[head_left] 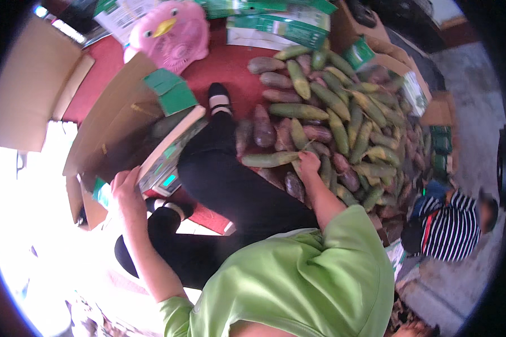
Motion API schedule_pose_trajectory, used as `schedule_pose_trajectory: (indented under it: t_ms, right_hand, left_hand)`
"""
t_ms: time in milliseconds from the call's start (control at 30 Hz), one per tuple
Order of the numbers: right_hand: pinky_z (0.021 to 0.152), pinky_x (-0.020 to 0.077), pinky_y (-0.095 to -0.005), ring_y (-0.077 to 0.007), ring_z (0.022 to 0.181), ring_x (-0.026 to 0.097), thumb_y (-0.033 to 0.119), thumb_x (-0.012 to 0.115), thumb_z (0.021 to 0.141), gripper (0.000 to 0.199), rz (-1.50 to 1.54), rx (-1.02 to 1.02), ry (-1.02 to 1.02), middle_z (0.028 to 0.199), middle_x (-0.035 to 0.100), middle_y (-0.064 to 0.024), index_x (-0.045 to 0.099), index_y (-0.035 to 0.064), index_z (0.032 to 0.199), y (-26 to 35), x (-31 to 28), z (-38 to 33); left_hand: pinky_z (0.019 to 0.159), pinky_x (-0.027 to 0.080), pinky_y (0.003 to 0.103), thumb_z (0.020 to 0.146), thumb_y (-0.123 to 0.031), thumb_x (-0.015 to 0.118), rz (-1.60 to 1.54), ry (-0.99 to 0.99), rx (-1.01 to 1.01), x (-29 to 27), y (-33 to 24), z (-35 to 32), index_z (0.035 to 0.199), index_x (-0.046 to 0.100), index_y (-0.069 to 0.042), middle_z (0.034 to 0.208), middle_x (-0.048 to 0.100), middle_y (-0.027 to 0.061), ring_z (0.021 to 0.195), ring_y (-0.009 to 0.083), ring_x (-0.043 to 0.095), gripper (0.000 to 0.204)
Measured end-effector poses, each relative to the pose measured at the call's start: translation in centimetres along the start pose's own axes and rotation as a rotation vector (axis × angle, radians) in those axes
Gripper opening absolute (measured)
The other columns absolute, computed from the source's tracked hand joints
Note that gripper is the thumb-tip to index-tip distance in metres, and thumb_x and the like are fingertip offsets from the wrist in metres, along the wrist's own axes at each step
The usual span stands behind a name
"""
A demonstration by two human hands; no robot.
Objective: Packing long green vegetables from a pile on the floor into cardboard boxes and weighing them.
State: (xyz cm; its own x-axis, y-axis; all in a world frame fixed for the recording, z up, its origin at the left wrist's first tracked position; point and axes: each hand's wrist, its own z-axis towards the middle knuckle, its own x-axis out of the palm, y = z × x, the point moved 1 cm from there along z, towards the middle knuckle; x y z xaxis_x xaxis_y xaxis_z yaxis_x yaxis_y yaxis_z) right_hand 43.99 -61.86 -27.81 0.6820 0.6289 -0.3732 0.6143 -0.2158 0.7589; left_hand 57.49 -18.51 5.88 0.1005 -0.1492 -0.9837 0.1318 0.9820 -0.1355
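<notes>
My right hand (308, 164) is closed at the stem end of a long green radish (269, 159), which lies roughly level at the near edge of a large pile of green radishes (331, 101). Purplish roots (263, 128) are mixed into this heap. My left hand (128, 194) has its fingers bent over the near end of the upright flap of an open cardboard box (115, 109). Inside, the box is dark and its contents are hard to make out. A scale (166, 178) with a lit green display stands between the box and my leg.
A pink bird-shaped fan (171, 36) stands on the red surface (225, 62) at the far side. Green and white cartons (281, 25) lie beyond the pile. Another person in a striped top (452, 224) is at the right. Strong glare washes out the left.
</notes>
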Motion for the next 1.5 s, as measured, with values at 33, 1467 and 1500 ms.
schedule_pose_trajectory:
  t_ms: [33, 1467, 1500]
  right_hand:
    - [0.07, 0.0471, -0.0302, -0.0162, 0.075, 0.06, 0.009, 0.067, 0.077, 0.015, -0.007, -0.005, 0.025, 0.079, 0.065, -0.0076, 0.066, 0.0003, 0.089, 1.0, 0.2, -0.5]
    - [0.067, 0.0514, -0.0284, -0.0159, 0.079, 0.063, 0.007, 0.058, 0.085, 0.011, 0.033, -1.428, 0.786, 0.087, 0.065, -0.0084, 0.06, 0.0008, 0.094, 41.4, 18.4, -30.6]
    - [0.066, 0.0503, -0.0316, -0.0209, 0.076, 0.062, 0.006, 0.059, 0.081, 0.01, 0.028, -1.486, 0.756, 0.084, 0.064, -0.0113, 0.06, 0.0001, 0.09, 40.3, 20.3, -31.1]
  left_hand:
    - [0.076, 0.047, 0.034, 0.075, -0.002, 0.054, -0.026, 0.001, -0.003, -0.1, -0.4, 0.2, 0.097, 0.069, -0.01, 0.089, 0.063, 0.0091, 0.086, 0.0264, 0.06, 0.028]
    - [0.075, 0.047, 0.035, 0.075, -0.009, 0.055, 0.032, 0.044, -0.024, -0.3, 0.1, 0.0, 0.096, 0.066, -0.015, 0.087, 0.06, 0.0016, 0.088, 0.0209, 0.058, 0.025]
    - [0.075, 0.047, 0.035, 0.075, -0.009, 0.055, 0.027, 0.048, -0.009, -0.3, 0.1, 0.1, 0.096, 0.066, -0.015, 0.087, 0.06, 0.0016, 0.088, 0.0209, 0.058, 0.025]
